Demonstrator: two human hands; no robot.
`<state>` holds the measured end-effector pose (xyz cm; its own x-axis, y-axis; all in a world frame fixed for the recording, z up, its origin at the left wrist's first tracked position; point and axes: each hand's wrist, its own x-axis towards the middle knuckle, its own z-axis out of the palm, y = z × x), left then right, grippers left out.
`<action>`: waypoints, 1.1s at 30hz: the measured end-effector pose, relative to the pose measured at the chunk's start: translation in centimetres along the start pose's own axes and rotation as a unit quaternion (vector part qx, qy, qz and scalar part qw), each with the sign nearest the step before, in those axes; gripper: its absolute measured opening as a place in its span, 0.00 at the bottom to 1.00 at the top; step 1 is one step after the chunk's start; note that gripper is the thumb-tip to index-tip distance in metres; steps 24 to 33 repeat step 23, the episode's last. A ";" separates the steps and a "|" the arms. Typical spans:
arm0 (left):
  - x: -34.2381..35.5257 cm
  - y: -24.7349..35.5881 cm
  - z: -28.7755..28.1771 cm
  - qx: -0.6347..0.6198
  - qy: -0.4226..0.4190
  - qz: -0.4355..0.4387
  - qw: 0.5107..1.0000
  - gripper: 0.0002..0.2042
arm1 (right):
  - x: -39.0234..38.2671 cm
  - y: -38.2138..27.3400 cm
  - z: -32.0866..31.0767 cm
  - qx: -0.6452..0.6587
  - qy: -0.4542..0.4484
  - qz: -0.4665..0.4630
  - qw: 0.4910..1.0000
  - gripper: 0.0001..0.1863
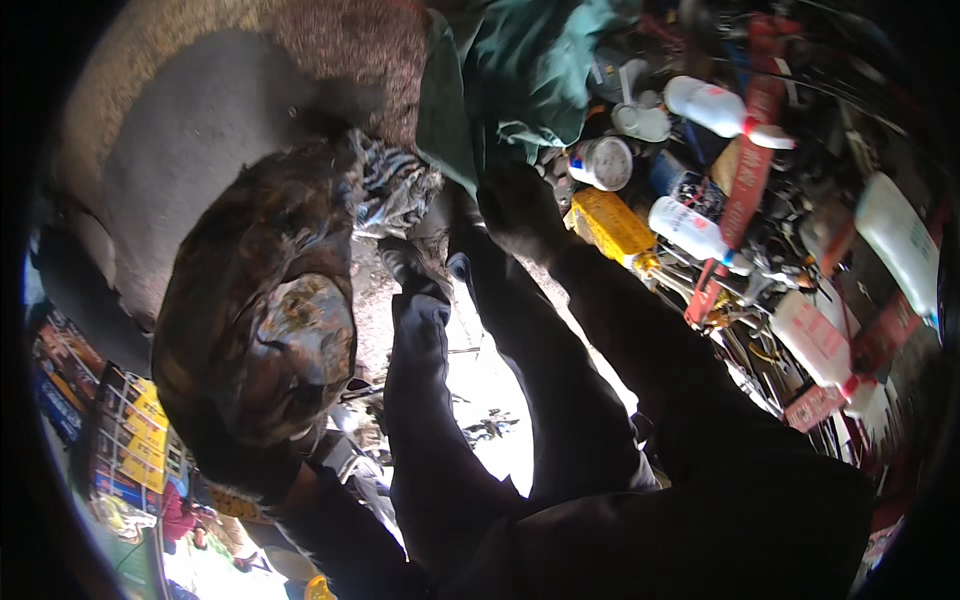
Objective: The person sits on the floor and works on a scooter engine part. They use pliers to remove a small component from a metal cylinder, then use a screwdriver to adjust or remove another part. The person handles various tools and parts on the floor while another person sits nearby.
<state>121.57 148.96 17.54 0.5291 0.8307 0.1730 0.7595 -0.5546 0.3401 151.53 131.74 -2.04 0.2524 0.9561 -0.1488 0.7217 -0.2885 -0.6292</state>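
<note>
A bulky, dark, brown-stained bundle (270, 290), shiny and crumpled like a filled bag, takes up the left of the view. My left hand (245, 465), dark as if gloved, is against its lower end; the fingers are lost in shadow. Ahead of me my right arm reaches to a green cloth (530, 80), whose folds gather down to my dark right hand (520, 205). That hand looks closed on the cloth's lower edge, though single fingers hardly show. Between the two lies a crumpled grey-and-dark striped cloth (395, 185), touching the bundle's far end.
Along the right is a cluttered rack with red strips (755, 170), white bottles (705, 105), a yellow bottle (610, 225), a white tub (600, 163) and tools. A grey patch (215, 140) marks the floor at the far left. Yellow packages (145, 435) hang at the lower left.
</note>
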 end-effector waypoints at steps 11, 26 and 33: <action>21.8 14.4 -10.2 -0.329 0.023 -0.074 0.941 0.18 | 1.1 -18.9 -37.7 0.099 0.096 -0.143 0.980 0.09; 31.7 30.9 -16.2 -0.311 -0.249 0.411 0.820 0.22 | -1.5 -32.6 -60.0 0.008 0.226 -0.163 0.960 0.10; 31.7 30.9 -16.2 -0.311 -0.249 0.411 0.820 0.22 | -1.5 -32.6 -60.0 0.008 0.226 -0.163 0.960 0.10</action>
